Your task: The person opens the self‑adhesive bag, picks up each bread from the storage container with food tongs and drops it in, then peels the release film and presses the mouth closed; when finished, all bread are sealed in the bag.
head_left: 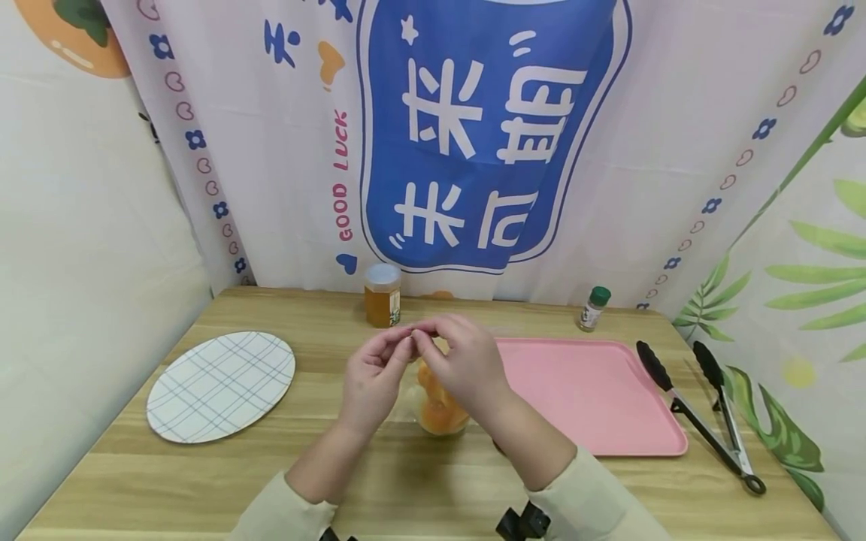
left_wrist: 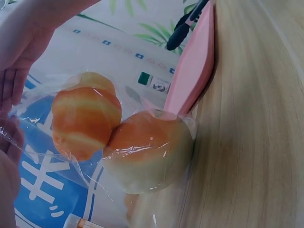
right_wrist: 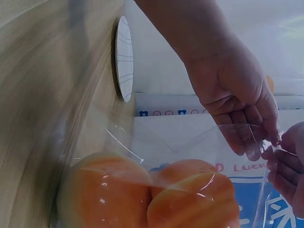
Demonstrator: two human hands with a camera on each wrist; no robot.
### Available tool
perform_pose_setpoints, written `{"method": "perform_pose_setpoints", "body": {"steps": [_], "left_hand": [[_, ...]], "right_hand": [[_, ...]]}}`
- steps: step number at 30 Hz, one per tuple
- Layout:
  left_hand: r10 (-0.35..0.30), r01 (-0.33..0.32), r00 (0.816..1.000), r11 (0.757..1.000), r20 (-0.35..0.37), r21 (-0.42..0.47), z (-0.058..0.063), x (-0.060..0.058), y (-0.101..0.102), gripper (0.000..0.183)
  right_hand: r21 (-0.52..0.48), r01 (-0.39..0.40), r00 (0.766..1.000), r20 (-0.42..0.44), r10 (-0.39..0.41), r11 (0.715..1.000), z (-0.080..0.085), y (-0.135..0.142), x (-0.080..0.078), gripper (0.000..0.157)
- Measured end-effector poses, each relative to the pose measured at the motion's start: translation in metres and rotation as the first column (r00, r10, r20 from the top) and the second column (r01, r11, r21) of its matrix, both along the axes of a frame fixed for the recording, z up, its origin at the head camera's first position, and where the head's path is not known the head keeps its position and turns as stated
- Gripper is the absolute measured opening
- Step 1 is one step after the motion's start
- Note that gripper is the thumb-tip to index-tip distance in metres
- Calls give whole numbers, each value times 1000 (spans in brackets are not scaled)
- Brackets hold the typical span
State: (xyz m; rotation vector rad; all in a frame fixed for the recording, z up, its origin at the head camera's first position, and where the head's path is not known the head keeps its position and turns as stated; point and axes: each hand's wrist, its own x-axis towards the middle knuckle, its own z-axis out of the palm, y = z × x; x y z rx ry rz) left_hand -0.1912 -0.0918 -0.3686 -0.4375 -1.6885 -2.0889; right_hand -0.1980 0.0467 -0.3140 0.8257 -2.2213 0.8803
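Note:
A clear plastic bag hangs over the middle of the table with bread in it. One bread is round, browned on one side and pale on the other; beside it lies a ridged golden-brown bread. My left hand pinches the bag's top edge between thumb and fingers. Right against it, my right hand pinches the same edge, the fingertips of both hands meeting. In the head view my right hand and forearm hide part of the bag and bread.
On the left lies a white plate with blue checks. A jar of amber contents stands behind my hands. To the right are a pink tray, a green-capped shaker bottle at the back, and black-tipped tongs at the table's right edge.

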Motion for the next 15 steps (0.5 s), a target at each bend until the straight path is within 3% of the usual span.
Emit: {"method": "perform_pose_setpoints", "body": {"steps": [3, 8, 15], "left_hand": [[12, -13, 999, 1000, -30, -19, 1, 1, 1, 22], [68, -69, 998, 995, -9, -76, 1, 2, 1, 18], [86, -90, 996, 989, -33, -121, 1, 4, 2, 17]], "right_hand": [[2, 1, 998, 61, -1, 1000, 2, -1, 1, 11], [0, 22, 991, 131, -22, 1000, 5, -1, 4, 13], [27, 74, 994, 79, -76, 997, 4, -4, 10, 13]]}}
